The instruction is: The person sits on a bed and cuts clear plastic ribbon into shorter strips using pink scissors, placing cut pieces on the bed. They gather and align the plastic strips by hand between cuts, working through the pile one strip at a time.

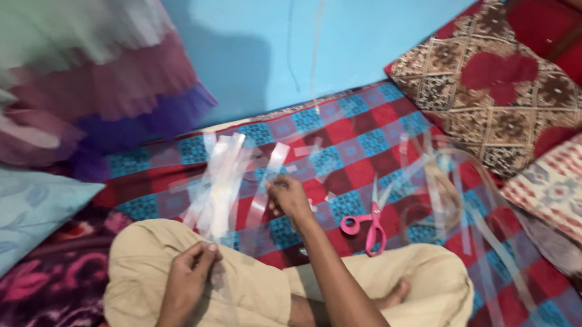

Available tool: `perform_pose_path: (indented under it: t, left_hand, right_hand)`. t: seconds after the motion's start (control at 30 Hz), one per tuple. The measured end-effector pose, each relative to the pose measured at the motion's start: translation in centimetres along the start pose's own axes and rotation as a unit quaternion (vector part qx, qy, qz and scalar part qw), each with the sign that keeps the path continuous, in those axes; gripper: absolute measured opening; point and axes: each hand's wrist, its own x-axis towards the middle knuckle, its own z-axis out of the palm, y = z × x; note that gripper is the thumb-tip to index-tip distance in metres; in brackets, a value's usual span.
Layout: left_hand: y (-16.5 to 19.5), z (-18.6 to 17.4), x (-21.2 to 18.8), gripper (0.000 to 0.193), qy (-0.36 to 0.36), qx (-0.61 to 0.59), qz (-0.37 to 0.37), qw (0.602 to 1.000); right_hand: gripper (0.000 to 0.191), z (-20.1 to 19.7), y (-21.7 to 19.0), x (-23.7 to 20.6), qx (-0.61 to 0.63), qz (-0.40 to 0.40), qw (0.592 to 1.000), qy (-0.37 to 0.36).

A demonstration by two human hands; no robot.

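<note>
Left hand (pixel 189 271) pinching a clear plastic strip (pixel 220 186), right hand (pixel 289 198) gripping another strip's end; could snag pink scissors (pixel 367 227) at 3 o'clock.

Left hand (pixel 189 271): fingers curled round a clear plastic strip (pixel 217 199), so the pinched end is hidden; strip's lower run over the knee is see-through and hard to trace. Right hand (pixel 289 198): fingertips bunched just left of the pink scissors (pixel 367 228), can't tell what they pinch. Scissor blades blend into loose strips above the handles. Frilly cloth (pixel 77 59), far left of the scissors, is motion-blurred and cut by the top and left edges. Patterned cushion (pixel 501 88), up right of the scissors, runs off the top. Both forearms cut by the bottom edge.
</note>
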Motion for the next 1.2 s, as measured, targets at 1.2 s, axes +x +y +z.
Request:
perform_pose_path:
  t: [1.2]
  left_hand:
    - [-0.9, -0.6, 1.6, 0.024, -0.08, -0.129, 0.035, 0.988]
  right_hand:
    - [0.025, -4.3, 0.5, -5.3, 0.307, -0.005, 0.951, -0.043]
